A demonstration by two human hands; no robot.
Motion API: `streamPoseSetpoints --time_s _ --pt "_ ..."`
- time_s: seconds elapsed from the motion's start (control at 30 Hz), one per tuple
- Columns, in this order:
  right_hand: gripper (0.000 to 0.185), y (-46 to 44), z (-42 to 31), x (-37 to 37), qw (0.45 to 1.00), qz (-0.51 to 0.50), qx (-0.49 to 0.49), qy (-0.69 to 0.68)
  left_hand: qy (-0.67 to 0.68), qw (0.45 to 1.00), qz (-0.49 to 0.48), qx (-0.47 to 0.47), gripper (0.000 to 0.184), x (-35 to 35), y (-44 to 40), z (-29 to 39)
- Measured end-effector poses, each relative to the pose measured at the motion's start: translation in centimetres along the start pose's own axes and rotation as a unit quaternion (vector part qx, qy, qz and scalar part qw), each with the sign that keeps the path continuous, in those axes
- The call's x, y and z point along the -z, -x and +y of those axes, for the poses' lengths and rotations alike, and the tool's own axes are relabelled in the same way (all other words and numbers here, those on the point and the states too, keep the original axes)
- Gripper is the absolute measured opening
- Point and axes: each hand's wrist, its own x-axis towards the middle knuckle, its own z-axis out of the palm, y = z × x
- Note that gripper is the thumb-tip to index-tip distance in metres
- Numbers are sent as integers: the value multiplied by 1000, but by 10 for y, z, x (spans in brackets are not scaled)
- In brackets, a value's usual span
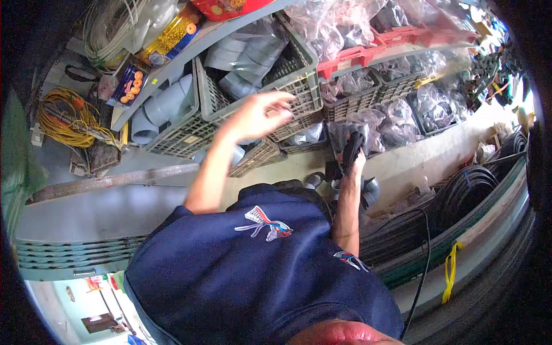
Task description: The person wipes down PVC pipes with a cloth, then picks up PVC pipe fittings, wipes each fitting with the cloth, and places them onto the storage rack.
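My left hand [259, 118] is raised in front of a dark grey plastic crate [315, 86]. It is slightly blurred, with its fingers loosely curled and apart, and nothing shows in it. Grey pipe fittings [247, 57], some wrapped in clear plastic, lie in that crate. Lower and to the right, my right hand [359, 161] is closed around a black elongated object [352, 148] whose kind I cannot make out. Behind this object are clear plastic bags [374, 129] of dark parts in the lower crates.
More grey pipe fittings [167, 103] fill a crate at the left. Red trays [351, 60] with bagged parts stand on the upper shelf. A yellow cord coil [69, 118] lies far left. Black hose coils [468, 192] and long pipes [489, 230] line the right side.
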Motion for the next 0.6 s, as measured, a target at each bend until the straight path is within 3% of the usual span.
streamPoseSetpoints --time_s 0.03,0.07,0.13,0.17,0.2,0.23,0.27,0.3,0.33,0.37,0.4,0.43,0.47,0.5,0.53,0.6 --pt "29 -1 1 11 993 50 -40 -95 -14 999 36 9 39 24 1 -12" --pt "32 -10 17 35 995 32 -35 -87 -56 996 49 53 34 52 -4 -33" --pt "42 7 -3 28 990 -9 35 -138 -15 986 125 113 29 95 -21 -85" --pt "37 7 -6 41 968 -146 69 -193 -81 976 130 155 28 115 -33 -106" --pt "37 14 -12 43 969 -140 68 -193 -131 968 142 159 28 130 -45 -139" --pt "38 20 -24 39 933 -159 -1 -322 -134 959 124 215 32 142 -59 -179" --pt "39 25 -35 34 876 -174 -65 -446 -135 961 119 212 32 139 -62 -177" --pt "45 30 -41 24 840 -236 -43 -487 -163 945 103 263 33 135 -64 -172" --pt "45 38 -50 16 842 -227 -35 -489 -191 927 81 312 34 127 -71 -168" --pt "48 48 -69 -1 895 -68 -57 -437 -248 940 72 221 42 135 -77 -202" --pt "51 58 -83 -13 916 105 -72 -381 -281 945 122 114 39 127 -71 -179" --pt "51 66 -89 -17 927 132 -61 -345 -201 962 157 100 34 126 -73 -180" --pt "52 73 -91 -11 934 173 -54 -309 -123 968 192 102 31 97 -62 -99" --pt "51 73 -75 11 936 194 -43 -292 -81 977 198 10 32 76 -56 -77" --pt "50 72 -45 47 937 216 -39 -273 -77 980 185 6 28 47 -48 -34" --pt "49 70 54 134 916 362 -94 -142 76 996 39 -39 27 -17 -34 13"
